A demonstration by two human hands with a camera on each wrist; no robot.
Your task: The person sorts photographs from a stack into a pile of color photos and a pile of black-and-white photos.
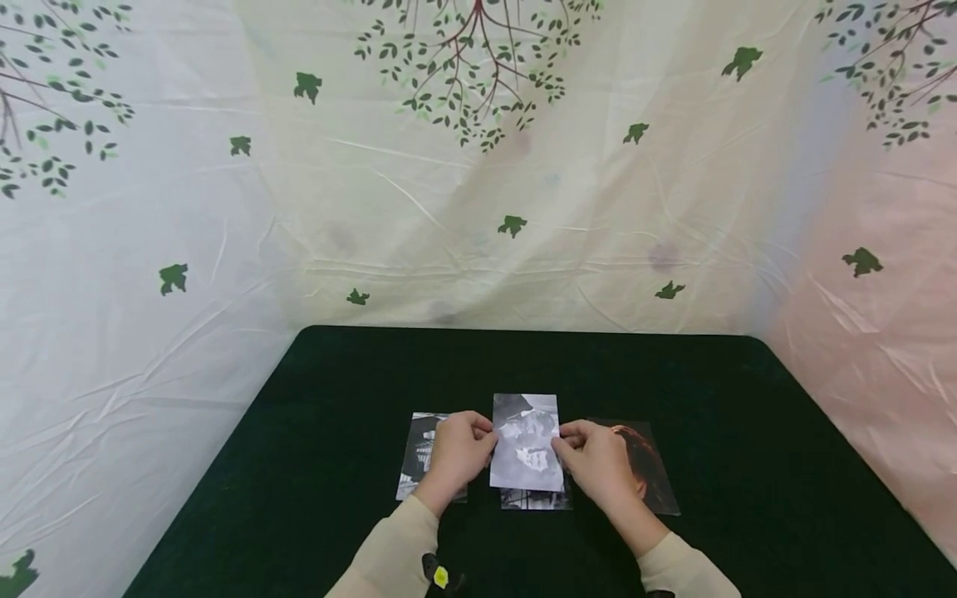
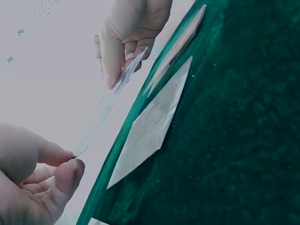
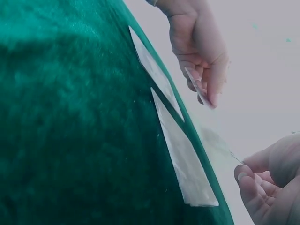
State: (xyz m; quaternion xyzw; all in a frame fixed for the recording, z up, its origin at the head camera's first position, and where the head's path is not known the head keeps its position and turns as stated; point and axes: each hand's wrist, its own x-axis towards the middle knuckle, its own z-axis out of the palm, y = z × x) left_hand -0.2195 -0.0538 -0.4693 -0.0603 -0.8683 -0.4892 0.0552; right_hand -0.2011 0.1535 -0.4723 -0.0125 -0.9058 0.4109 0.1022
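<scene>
Both hands hold up a black-and-white photo print (image 1: 527,440) above the dark green tabletop, one at each side edge. My left hand (image 1: 459,448) pinches its left edge between thumb and fingers. The right edge is pinched by my right hand (image 1: 601,461). In the left wrist view the print (image 2: 110,101) appears nearly edge-on, raised off the cloth. Beneath it, another black-and-white print (image 1: 534,499) lies on the table, mostly hidden. A third print (image 1: 413,465) lies under the left hand, partly covered. A dark print with an orange-red figure (image 1: 658,477) lies by the right hand.
Dark green velvety cloth (image 1: 336,390) covers the table, which has rounded far corners. Behind and on both sides hangs pale fabric (image 1: 426,191) printed with branches and green leaves. A black wrist strap with a yellow tag (image 1: 441,576) is on the left sleeve.
</scene>
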